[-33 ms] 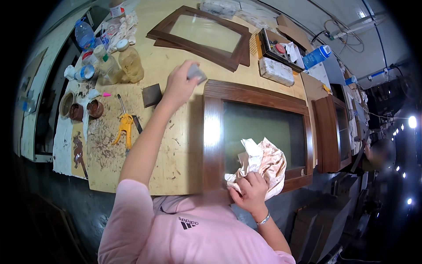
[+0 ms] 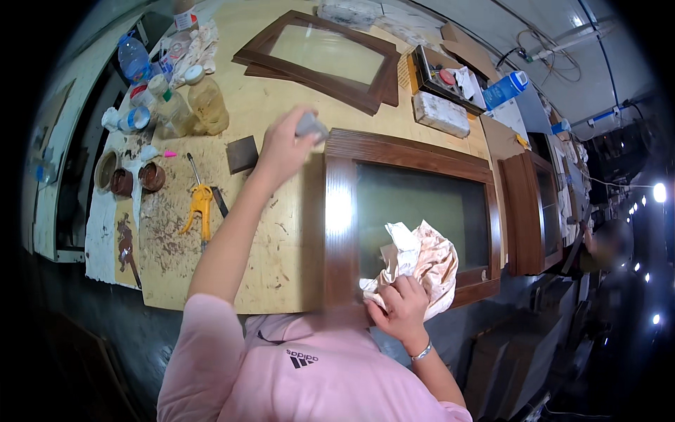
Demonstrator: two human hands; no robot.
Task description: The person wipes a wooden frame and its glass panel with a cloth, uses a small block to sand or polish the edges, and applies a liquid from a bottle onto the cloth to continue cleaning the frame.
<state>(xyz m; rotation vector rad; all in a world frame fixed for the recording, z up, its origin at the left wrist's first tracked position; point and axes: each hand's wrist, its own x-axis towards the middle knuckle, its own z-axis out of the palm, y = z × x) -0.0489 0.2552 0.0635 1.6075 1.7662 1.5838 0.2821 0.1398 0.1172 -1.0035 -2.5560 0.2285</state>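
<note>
My left hand (image 2: 283,149) is closed round a small grey sanding block (image 2: 311,127), held by the far left corner of a brown wooden framed glass door (image 2: 339,243). Whether the block touches the wood, I cannot tell. At the near side of the door, my right hand (image 2: 401,304) grips a crumpled pale pink and white cloth (image 2: 437,271), which lies over the glass and the near rail. A dark square abrasive pad (image 2: 242,155) rests on the table left of my left hand.
A yellow-handled caulking gun (image 2: 201,205), brown paint pots (image 2: 152,176) and plastic bottles (image 2: 208,105) occupy the left side. More framed doors (image 2: 316,56) lie at the back. Right of them are an open box (image 2: 430,74) and a wrapped block (image 2: 441,114). Other brown doors (image 2: 520,214) stand at the right.
My left hand and the grey sanding block have shifted slightly nearer to me. My right hand and the cloth have stayed in place.
</note>
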